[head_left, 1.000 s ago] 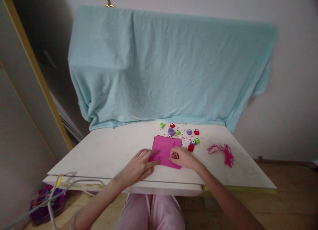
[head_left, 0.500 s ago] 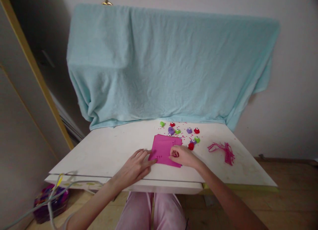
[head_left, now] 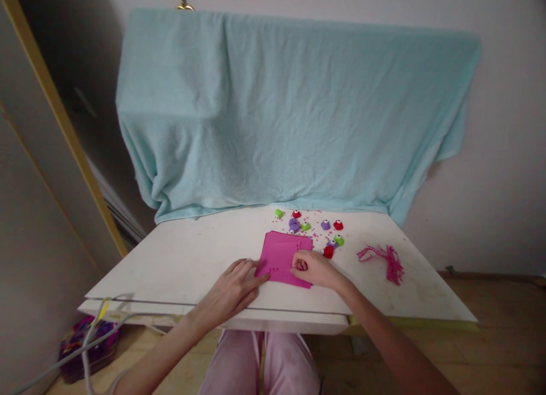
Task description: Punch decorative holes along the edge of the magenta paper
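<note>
Little has moved: left hand (head_left: 232, 288) still flat, open, pinning pink paper (head_left: 282, 257) on tabletop (head_left: 187, 258); right hand (head_left: 314, 269) fisted on small punch, best pressed straight down.

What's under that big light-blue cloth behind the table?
Only the cloth itself shows: it drapes over something wide with a flat top edge and hangs down to the back of the white table. Whatever it covers is fully hidden.
</note>
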{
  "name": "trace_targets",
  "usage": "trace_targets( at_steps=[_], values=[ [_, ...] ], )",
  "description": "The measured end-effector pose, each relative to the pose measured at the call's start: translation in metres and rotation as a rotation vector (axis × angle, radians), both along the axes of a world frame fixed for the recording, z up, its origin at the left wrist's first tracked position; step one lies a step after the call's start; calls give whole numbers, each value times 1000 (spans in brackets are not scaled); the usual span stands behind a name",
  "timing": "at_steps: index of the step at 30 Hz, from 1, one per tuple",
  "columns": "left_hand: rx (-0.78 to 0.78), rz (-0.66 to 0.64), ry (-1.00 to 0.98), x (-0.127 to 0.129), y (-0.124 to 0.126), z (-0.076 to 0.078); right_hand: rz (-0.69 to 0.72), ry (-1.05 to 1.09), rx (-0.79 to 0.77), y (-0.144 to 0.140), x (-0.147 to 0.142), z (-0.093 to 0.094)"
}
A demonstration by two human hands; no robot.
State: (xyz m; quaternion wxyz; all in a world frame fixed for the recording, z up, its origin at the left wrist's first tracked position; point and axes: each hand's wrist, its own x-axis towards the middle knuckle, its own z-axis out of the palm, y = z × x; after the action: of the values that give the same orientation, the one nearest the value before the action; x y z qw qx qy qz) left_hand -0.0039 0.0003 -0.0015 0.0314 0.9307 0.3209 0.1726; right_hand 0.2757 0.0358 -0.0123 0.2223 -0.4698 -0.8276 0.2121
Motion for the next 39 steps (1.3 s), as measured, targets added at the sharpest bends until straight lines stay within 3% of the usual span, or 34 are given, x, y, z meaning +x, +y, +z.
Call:
trace_targets(
  at_steps=[7, 12, 15, 22, 39],
  values=[
    [31, 31, 4, 0, -5, -3, 2, -32, 35, -2, -2, -1],
    [7, 47, -15, 0, -7, -3, -101, -56, 283, -20, -13, 10],
    [-14, 58, -30, -1, -8, -5, -20, -97, 376, -33, -25, 17],
    [-1, 53, -57, -2, -8, -4, 151, -207, 428, -45, -47, 20],
    [-25, 56, -62, -4, -5, -8, 141, -209, 506, -43, -7, 9]
  ],
)
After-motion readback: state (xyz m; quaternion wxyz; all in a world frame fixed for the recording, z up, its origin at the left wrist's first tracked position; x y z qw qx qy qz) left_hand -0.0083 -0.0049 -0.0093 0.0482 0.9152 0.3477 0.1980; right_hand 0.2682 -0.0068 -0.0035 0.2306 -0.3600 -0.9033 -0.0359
